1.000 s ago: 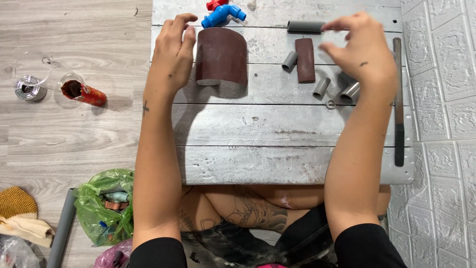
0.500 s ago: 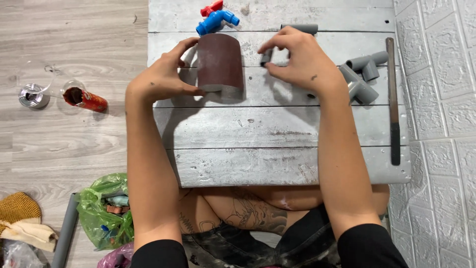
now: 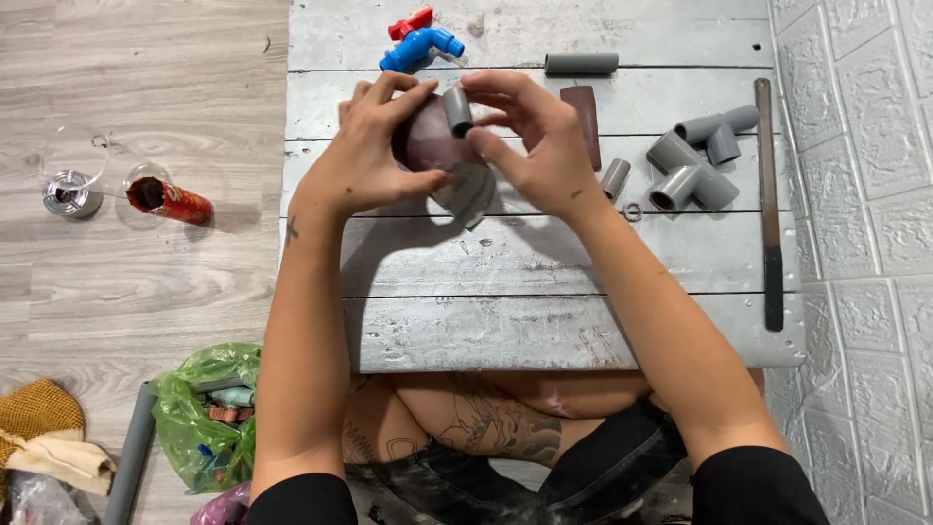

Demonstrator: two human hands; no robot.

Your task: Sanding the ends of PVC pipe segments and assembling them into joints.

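Pinching a short grey pipe piece between thumb and fingertips, the right hand holds it at upper centre of the frame against a curled sheet of brown sandpaper that the left hand grips closed around its edge. A good rub likely needs the paper wrapped snug and the piece turned evenly. Below lies a grey plank table, with grey pipe fittings and a long file at right, a blue-and-red tap at top, wood-look flooring and a green bag lower left.
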